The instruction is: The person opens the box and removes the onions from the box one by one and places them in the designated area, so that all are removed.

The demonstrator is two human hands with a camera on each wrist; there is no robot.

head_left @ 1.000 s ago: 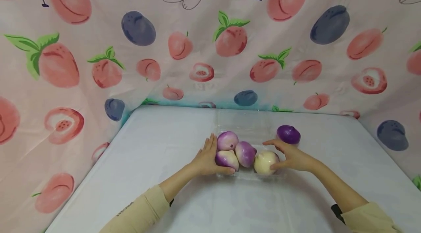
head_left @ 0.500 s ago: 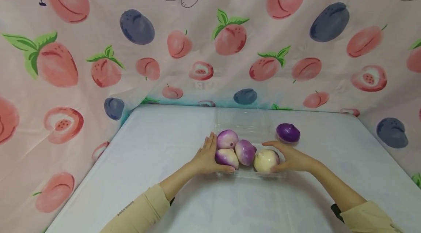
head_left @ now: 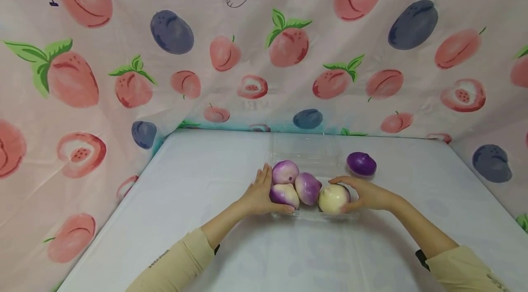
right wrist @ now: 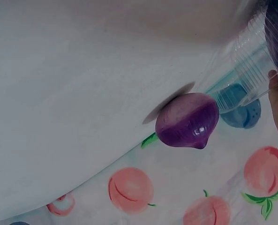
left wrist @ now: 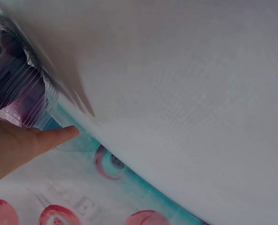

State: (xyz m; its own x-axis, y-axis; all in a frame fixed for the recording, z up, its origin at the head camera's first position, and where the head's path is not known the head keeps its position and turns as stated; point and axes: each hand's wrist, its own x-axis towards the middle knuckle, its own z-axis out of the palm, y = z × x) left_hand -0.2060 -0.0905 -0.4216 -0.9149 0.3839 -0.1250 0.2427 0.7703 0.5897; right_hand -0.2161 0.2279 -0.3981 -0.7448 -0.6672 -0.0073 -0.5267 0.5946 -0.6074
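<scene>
A clear plastic box (head_left: 315, 215) with several purple-and-white onions stands at the middle of the table in the head view. My left hand (head_left: 256, 198) lies along its left side with straight fingers, the thumb across the front of a two-tone onion (head_left: 285, 195). Behind that sit a light purple onion (head_left: 284, 172) and, to the right, another purple onion (head_left: 308, 188). At the right end, my right hand (head_left: 368, 195) holds a pale onion (head_left: 332, 199), thumb in front and fingers behind. In the left wrist view, my left hand (left wrist: 17, 145) shows beside the ribbed wall.
The box's clear lid (head_left: 305, 146) lies folded back toward the rear. A dark purple onion (head_left: 361, 164) rests on the white table (head_left: 206, 168) outside the box, behind my right hand. A fruit-print cloth (head_left: 255, 53) hangs round the back and sides.
The head view has tilted slightly, so the scene sits a little higher. Both hands and the onions keep their places.
</scene>
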